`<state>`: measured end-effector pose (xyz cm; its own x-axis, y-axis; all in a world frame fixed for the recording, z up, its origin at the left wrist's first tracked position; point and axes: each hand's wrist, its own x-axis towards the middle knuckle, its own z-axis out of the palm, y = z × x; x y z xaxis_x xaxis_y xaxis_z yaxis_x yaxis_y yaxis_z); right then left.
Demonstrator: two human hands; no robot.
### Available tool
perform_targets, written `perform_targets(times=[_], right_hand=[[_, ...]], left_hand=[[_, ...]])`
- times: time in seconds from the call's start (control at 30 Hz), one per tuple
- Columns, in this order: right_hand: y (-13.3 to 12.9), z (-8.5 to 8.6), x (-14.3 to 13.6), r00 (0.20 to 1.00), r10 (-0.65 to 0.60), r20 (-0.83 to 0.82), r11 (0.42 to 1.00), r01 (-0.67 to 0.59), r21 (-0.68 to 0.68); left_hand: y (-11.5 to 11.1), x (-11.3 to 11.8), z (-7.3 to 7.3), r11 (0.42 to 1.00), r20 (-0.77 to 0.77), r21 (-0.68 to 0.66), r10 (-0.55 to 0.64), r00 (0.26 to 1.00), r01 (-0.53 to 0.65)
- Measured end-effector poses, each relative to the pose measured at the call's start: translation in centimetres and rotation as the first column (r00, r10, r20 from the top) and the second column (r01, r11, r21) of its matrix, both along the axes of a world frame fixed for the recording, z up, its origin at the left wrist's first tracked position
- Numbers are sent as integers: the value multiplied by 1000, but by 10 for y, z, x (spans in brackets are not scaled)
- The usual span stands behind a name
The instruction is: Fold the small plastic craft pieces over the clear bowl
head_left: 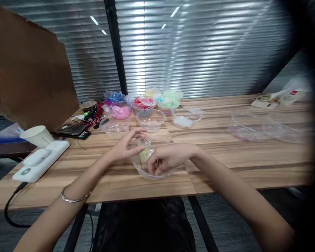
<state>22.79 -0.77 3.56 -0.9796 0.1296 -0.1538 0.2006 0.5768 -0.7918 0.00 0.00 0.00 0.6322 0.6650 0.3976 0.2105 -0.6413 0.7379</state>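
Observation:
A large clear plastic bowl [155,176] stands near the front edge of the wooden table. At its left side, my left hand [127,144] curls its thumb and fingers around a small clear cup [144,142], which is tilted over the bowl. Below that cup lies some pale yellow-green material [145,154]. My right hand [170,158] reaches down into the bowl from the right, its fingers bent and pressed together. What those fingers hold, if anything, is hidden.
Behind the bowl are several clear tubs, one with pink material [121,111] and one with red [144,102]. A white block [183,121] lies nearby. At left are a power strip [42,161], a paper cup [37,135] and cardboard [28,66]. More clear bowls [248,134] stand at right.

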Motion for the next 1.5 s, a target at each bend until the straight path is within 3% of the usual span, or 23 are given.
perform_targets(times=[0.2, 0.3, 0.47, 0.8, 1.1, 1.3, 1.5], right_hand=[[-1, -1, -2, 997, -69, -37, 997, 71, 40], [0, -2, -2, 976, -180, -121, 983, 177, -41], [5, -5, -3, 883, -363, -299, 931, 333, -148], [10, -15, -10, 638, -619, -458, 785, 521, -334], [12, -17, -11, 514, -669, -536, 736, 555, -387], [14, -19, -13, 387, -709, -590, 685, 576, -445], [13, -19, -14, 389, -716, -579, 681, 571, -459]], left_hand=[[3, -2, -2, 1000, 9, 4, 8, 1000, -8], [4, -3, -3, 1000, 20, 6, 19, 1000, -19], [10, -3, -8, 998, 90, 0, 56, 994, -57], [13, -1, -10, 997, 178, -63, 59, 982, -48], [6, -1, -8, 988, 128, -149, 47, 991, -28], [10, 0, -8, 981, 195, -192, 25, 980, 13], [10, 1, -6, 953, 236, -297, 14, 972, 58]])
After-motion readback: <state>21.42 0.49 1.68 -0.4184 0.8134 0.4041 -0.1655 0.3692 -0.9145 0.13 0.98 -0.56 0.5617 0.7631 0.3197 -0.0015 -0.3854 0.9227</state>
